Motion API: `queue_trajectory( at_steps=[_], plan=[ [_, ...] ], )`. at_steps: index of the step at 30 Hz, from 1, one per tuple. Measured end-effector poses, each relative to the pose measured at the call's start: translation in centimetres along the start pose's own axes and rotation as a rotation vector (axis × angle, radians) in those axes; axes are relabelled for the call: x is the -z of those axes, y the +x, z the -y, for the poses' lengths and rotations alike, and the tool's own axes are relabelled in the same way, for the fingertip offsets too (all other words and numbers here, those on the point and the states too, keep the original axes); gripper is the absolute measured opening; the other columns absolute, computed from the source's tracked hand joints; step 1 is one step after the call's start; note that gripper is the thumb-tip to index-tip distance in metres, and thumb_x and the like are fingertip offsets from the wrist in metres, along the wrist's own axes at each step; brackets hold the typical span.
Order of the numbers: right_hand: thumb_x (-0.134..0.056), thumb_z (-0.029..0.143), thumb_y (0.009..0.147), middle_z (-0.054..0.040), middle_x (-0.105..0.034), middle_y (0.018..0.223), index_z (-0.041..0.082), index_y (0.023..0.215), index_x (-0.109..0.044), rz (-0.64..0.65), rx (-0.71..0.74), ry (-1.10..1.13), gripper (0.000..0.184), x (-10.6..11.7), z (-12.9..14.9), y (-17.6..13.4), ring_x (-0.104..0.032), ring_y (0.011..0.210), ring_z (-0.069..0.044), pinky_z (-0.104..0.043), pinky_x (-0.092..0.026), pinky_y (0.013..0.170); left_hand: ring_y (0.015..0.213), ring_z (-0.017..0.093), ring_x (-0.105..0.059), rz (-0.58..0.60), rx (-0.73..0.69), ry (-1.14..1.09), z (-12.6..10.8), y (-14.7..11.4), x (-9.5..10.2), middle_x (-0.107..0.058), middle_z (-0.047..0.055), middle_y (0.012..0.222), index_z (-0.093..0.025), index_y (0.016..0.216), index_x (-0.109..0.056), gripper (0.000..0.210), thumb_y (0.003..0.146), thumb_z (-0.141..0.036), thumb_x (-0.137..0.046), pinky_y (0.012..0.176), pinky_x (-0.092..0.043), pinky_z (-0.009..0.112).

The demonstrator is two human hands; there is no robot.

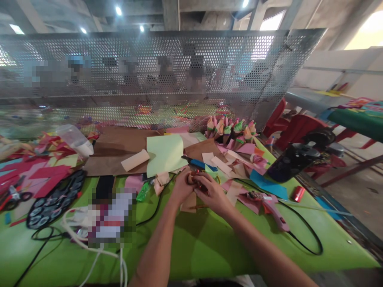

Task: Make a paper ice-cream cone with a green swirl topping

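My left hand (182, 187) and my right hand (212, 191) meet over the middle of the table, fingers curled together. Between the fingertips is a small brownish piece, mostly hidden, whose kind I cannot make out. Beneath my hands lie scraps of tan paper (188, 205) and a thin brown stick (198, 207). Just beyond them rests a blue tool (200, 164), perhaps a cutter. Paper ice-cream cones (228, 130) with green, pink and peach swirls stand grouped at the back right. A pink glue gun (273, 209) lies to the right of my right hand.
The green table (209, 247) holds pale green sheets (165, 153), brown paper (119, 145), scissors (14, 197), a black tray (55, 199), white cables (121, 263) and a red can-like cylinder (298, 193). A dark bottle (289, 161) stands at the right. A perforated metal panel (119, 79) closes off the back.
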State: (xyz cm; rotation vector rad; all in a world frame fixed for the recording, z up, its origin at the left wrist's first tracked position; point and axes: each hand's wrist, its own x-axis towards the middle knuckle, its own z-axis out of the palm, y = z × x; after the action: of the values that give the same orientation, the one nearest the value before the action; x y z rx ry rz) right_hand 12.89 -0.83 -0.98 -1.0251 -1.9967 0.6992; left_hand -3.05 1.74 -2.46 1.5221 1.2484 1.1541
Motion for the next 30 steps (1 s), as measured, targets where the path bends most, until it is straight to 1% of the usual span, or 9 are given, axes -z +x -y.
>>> queue_trajectory(
  at_steps=[4, 8, 11, 13, 17, 21, 24, 28, 30],
  plan=[
    [-0.056, 0.019, 0.092, -0.0110, -0.062, 0.129, 0.026, 0.124, -0.065, 0.000, 0.013, -0.009, 0.034, -0.11, -0.13, -0.05, -0.064, 0.116, -0.025, -0.041, -0.057, 0.096, 0.083, 0.017, -0.055, 0.007, 0.042, -0.030, -0.01, 0.10, 0.02, -0.064, 0.001, 0.085, -0.018, 0.082, -0.064, 0.021, 0.062, -0.010, -0.064, 0.077, -0.047, 0.026],
    [-0.058, 0.020, 0.091, -0.0127, -0.058, 0.137, 0.027, 0.129, -0.062, -0.066, 0.052, 0.006, 0.039, -0.24, -0.45, -0.10, -0.061, 0.123, -0.026, -0.043, -0.056, 0.100, 0.091, 0.018, -0.058, -0.008, 0.022, -0.081, -0.04, 0.22, -0.09, -0.067, 0.002, 0.091, -0.019, 0.085, -0.066, 0.025, 0.062, -0.009, -0.066, 0.083, -0.049, 0.028],
    [-0.058, 0.020, 0.092, -0.0123, -0.058, 0.137, 0.027, 0.126, -0.064, -0.080, 0.070, 0.007, 0.036, -0.28, -0.60, -0.11, -0.061, 0.125, -0.027, -0.043, -0.056, 0.101, 0.089, 0.018, -0.059, -0.027, 0.029, -0.078, -0.10, 0.27, -0.14, -0.066, 0.001, 0.089, -0.019, 0.083, -0.065, 0.024, 0.061, -0.008, -0.066, 0.082, -0.049, 0.027],
    [-0.058, 0.020, 0.092, -0.0116, -0.059, 0.135, 0.028, 0.124, -0.065, -0.066, 0.073, 0.011, 0.034, -0.28, -0.61, -0.11, -0.061, 0.125, -0.026, -0.043, -0.056, 0.101, 0.086, 0.017, -0.058, -0.021, 0.042, -0.066, -0.09, 0.27, -0.13, -0.065, 0.000, 0.086, -0.019, 0.081, -0.065, 0.023, 0.061, -0.007, -0.066, 0.080, -0.048, 0.027],
    [-0.059, 0.020, 0.091, -0.0127, -0.058, 0.136, 0.027, 0.128, -0.063, -0.079, 0.075, 0.000, 0.037, -0.27, -0.55, -0.13, -0.062, 0.123, -0.026, -0.042, -0.057, 0.099, 0.089, 0.018, -0.058, -0.016, 0.015, -0.067, 0.17, 0.32, -0.09, -0.065, 0.001, 0.089, -0.019, 0.083, -0.065, 0.023, 0.061, -0.009, -0.067, 0.080, -0.049, 0.027],
    [-0.058, 0.020, 0.092, -0.0124, -0.060, 0.134, 0.026, 0.122, -0.064, -0.067, 0.075, -0.009, 0.032, -0.24, -0.59, -0.10, -0.063, 0.121, -0.026, -0.042, -0.057, 0.098, 0.087, 0.017, -0.058, -0.015, 0.020, -0.026, 0.53, 0.41, -0.10, -0.066, 0.001, 0.089, -0.019, 0.082, -0.065, 0.024, 0.061, -0.008, -0.065, 0.079, -0.048, 0.026],
    [-0.059, 0.020, 0.091, -0.0123, -0.059, 0.134, 0.026, 0.124, -0.063, -0.073, 0.078, 0.003, 0.033, -0.19, -0.61, -0.02, -0.064, 0.120, -0.025, -0.040, -0.058, 0.097, 0.087, 0.017, -0.058, -0.014, 0.007, -0.029, 0.57, 0.43, -0.13, -0.066, 0.001, 0.090, -0.019, 0.083, -0.065, 0.022, 0.063, -0.008, -0.066, 0.079, -0.049, 0.026],
    [-0.059, 0.018, 0.091, -0.0107, -0.062, 0.131, 0.027, 0.121, -0.064, -0.068, 0.082, -0.010, 0.032, -0.14, -0.51, 0.03, -0.064, 0.118, -0.025, -0.042, -0.058, 0.098, 0.086, 0.017, -0.059, -0.016, 0.003, -0.009, 0.48, 0.35, -0.09, -0.066, 0.000, 0.087, -0.019, 0.081, -0.065, 0.021, 0.063, -0.008, -0.065, 0.079, -0.049, 0.026],
    [-0.059, 0.017, 0.090, -0.0113, -0.061, 0.133, 0.027, 0.123, -0.063, -0.083, 0.089, -0.006, 0.035, -0.13, -0.46, 0.02, -0.065, 0.118, -0.025, -0.042, -0.058, 0.098, 0.087, 0.017, -0.059, -0.014, -0.006, -0.015, 0.59, 0.33, -0.07, -0.067, 0.001, 0.089, -0.019, 0.082, -0.065, 0.021, 0.064, -0.009, -0.066, 0.080, -0.049, 0.026]
  ],
)
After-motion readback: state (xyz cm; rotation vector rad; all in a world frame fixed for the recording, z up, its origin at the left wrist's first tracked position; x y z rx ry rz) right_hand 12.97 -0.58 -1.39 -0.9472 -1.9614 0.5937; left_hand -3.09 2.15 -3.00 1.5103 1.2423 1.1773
